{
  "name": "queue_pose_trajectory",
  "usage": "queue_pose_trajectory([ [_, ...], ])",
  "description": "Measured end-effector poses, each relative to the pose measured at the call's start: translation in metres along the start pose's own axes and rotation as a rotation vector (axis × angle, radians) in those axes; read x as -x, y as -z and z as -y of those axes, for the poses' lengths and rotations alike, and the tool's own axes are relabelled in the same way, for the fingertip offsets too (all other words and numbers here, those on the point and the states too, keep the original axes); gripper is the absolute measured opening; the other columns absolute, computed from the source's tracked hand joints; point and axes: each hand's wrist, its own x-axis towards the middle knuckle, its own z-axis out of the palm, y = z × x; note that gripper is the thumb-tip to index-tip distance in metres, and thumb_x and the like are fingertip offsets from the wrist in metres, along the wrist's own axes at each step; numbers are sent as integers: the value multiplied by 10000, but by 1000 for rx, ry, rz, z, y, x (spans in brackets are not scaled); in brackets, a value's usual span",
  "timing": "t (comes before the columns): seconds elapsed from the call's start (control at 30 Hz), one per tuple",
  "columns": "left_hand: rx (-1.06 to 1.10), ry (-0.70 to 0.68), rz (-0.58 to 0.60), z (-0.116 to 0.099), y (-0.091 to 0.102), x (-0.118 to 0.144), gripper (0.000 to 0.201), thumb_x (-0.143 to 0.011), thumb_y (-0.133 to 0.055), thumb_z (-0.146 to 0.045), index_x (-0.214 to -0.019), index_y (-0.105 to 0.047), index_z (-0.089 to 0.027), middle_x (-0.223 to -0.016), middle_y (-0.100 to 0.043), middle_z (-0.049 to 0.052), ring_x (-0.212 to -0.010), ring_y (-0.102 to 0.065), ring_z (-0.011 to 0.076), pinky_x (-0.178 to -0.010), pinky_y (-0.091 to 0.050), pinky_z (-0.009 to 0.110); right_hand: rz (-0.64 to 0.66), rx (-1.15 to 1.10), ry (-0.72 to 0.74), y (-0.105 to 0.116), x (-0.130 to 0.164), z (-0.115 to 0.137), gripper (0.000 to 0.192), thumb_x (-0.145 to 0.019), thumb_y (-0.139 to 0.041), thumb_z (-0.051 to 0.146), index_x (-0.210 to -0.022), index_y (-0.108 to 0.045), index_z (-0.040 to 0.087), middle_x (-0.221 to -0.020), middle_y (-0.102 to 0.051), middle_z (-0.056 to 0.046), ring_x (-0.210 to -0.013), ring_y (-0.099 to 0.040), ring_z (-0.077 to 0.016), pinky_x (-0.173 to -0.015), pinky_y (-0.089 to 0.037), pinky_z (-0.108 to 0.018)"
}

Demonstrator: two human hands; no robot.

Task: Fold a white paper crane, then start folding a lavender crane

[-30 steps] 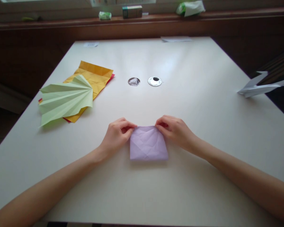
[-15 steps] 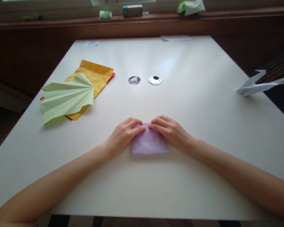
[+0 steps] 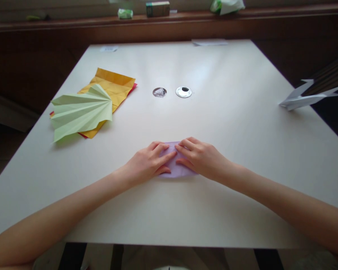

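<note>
A small folded sheet of purple paper [image 3: 179, 170] lies on the white table in front of me. My left hand [image 3: 150, 160] presses on its left part, index finger stretched across it and thumb apart below. From the other side, my right hand [image 3: 199, 155] rests on the paper with bent fingertips near the upper middle and the thumb spread lower down. Neither hand lifts the sheet; the palms and fingers hide its left and right sides.
To the left, fan-creased pale green paper [image 3: 81, 110] overlaps yellow paper [image 3: 115, 84], with red edges beneath. A folded white paper figure [image 3: 301, 99] stands at the right table edge. Two round table inserts [image 3: 159, 92] sit beyond my hands. Small packets and a box [image 3: 157, 9] line the back ledge.
My thumbs have moved down from the paper's top edge onto its lower part, spreading away from the index fingers. The paper's near edge sits slightly higher in view, as the whole view has shifted.
</note>
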Motion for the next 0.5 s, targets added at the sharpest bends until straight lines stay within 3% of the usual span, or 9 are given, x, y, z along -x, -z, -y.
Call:
queue_pose_trajectory([
  [0.23,32,-11,64,-2,1,5,683,-812,-478,-560,-1356,-323,-178,-1296,-417,159,-1216,-358,303,-952,-434,460,-10,-19,-8,-6,10,7,426,-826,-553,370,-1109,-546,52,-997,-596,-170,-980,-519,-285,-720,-534,-369],
  [0.4,84,7,55,-3,2,5,708,-791,-512,-561,-1355,-335,-171,-1325,-400,170,-1244,-347,312,-988,-401,476,4,-34,-7,-5,12,6,467,-814,-564,383,-1136,-523,47,-1032,-585,-171,-999,-503,-288,-742,-545,-387],
  [0.5,164,35,20,-5,6,13,592,-826,-515,-487,-1321,-381,-191,-1340,-402,147,-1253,-364,278,-993,-408,433,10,-18,-3,-5,12,6,491,-813,-563,393,-1150,-516,39,-1033,-581,-180,-1001,-507,-295,-740,-546,-391],
])
